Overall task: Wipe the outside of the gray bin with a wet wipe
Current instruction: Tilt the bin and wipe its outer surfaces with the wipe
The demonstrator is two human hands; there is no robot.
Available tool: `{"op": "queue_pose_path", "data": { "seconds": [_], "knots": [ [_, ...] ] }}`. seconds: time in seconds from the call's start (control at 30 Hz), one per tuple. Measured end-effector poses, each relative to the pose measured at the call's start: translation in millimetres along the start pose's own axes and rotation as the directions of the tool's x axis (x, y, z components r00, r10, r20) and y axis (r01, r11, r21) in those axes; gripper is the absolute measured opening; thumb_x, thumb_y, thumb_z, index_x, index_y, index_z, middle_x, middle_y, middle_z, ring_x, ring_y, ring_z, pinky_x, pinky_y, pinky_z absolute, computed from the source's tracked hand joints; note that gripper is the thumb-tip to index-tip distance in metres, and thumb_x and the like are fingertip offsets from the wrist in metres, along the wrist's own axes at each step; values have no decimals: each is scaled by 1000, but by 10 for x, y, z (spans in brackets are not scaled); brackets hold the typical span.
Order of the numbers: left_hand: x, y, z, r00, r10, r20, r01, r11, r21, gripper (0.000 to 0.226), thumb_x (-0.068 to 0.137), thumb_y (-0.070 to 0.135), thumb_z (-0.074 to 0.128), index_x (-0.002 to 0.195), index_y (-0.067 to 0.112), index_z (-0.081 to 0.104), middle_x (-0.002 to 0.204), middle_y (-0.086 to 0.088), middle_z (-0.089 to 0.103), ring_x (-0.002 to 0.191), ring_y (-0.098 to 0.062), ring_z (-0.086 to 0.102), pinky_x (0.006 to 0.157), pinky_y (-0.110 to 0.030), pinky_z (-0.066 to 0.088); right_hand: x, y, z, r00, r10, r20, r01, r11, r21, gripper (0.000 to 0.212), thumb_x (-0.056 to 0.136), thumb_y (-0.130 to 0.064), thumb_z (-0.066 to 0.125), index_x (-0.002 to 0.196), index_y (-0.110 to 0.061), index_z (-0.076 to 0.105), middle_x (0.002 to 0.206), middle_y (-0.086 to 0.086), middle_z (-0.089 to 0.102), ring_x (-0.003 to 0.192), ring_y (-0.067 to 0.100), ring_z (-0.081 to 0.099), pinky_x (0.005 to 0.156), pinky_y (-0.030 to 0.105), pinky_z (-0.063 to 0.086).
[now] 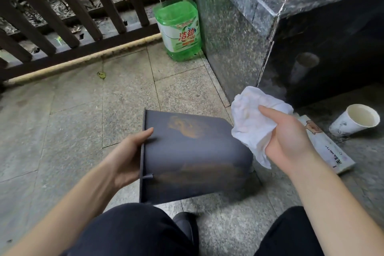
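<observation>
The gray bin (193,158) lies tipped on its side above the floor, with its rim to the left and its base to the right. Brownish smears mark its upturned wall. My left hand (126,156) grips the rim at the left. My right hand (288,139) holds a crumpled white wet wipe (253,118) just beyond the bin's base end. The wipe hangs beside the bin's upper right corner; I cannot tell if it touches the bin.
A green detergent bottle (179,29) stands by the speckled granite block (232,33). On the floor at the right are a tilted white paper cup (355,122) and a flat wipe pack (328,147). A dark railing (62,16) runs along the back. My knees (133,233) fill the bottom edge.
</observation>
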State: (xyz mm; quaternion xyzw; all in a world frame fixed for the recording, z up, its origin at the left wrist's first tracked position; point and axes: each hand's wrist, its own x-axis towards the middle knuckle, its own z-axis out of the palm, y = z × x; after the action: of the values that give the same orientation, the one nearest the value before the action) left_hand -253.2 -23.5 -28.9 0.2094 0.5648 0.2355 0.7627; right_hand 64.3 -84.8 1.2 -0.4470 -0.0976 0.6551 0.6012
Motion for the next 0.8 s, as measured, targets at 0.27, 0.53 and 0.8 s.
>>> {"op": "queue_pose_path", "data": {
  "seconds": [0.27,0.53,0.8],
  "knots": [
    [-30,-210,-89,999,31,-11,-31,999,-43,55,78,5,68,132,-2,62,128,-25,68,109,-41,70,81,-49,62,202,288,-12,981,20,-191,-54,983,-176,29,100,-21,51,120,0,57,126,11,62,110,21,64,84,29,45],
    [29,-354,-284,991,-130,-12,126,973,-193,59,80,47,80,121,5,73,132,-23,67,118,-39,67,94,-57,55,349,758,51,976,-110,-189,-56,710,-702,22,95,-19,46,73,-20,50,78,-3,49,71,19,54,71,32,42],
    [50,-364,-331,996,-89,-9,85,976,-199,41,82,32,76,111,3,77,124,-24,71,106,-37,73,76,-50,62,685,689,287,940,-326,-100,22,350,-936,27,100,-24,36,88,-10,56,93,13,65,90,33,60,70,33,41]
  ]
}}
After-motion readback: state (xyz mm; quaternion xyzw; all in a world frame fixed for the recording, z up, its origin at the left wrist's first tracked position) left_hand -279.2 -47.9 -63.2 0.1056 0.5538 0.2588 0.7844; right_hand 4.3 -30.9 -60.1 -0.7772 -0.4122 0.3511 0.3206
